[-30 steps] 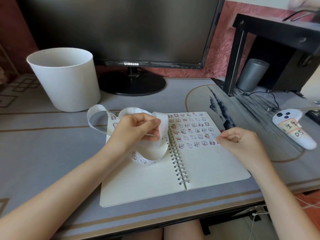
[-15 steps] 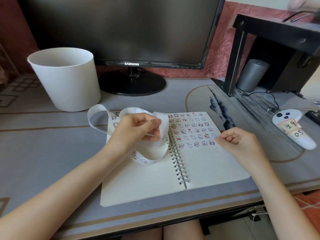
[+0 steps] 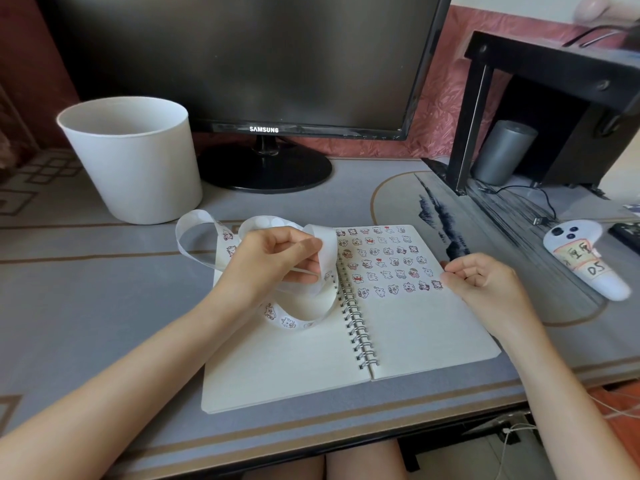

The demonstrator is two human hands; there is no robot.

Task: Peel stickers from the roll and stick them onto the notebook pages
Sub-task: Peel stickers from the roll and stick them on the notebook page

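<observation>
An open spiral notebook [image 3: 408, 334] lies flat on the desk. Several rows of small cartoon stickers [image 3: 384, 261] cover the top of its right page; the left page is blank. My left hand [image 3: 273, 261] is shut on a looping white sticker strip [image 3: 197, 237] above the left page, pinching it between thumb and fingers. The strip curls over the page, with a few stickers left on its lower loop. My right hand [image 3: 481, 282] rests at the right page's edge, fingers curled, thumb tip pressing beside the last sticker of the lowest row. Whether it holds a sticker is hidden.
A white bucket [image 3: 135, 161] stands at the back left. A dark monitor [image 3: 249, 64] on a round stand sits behind the notebook. To the right are a black shelf [image 3: 554, 81], a grey cylinder [image 3: 502, 154], a cable and a white controller [image 3: 585, 261].
My right hand has shifted slightly left and down along the page edge. The left hand and strip have barely moved.
</observation>
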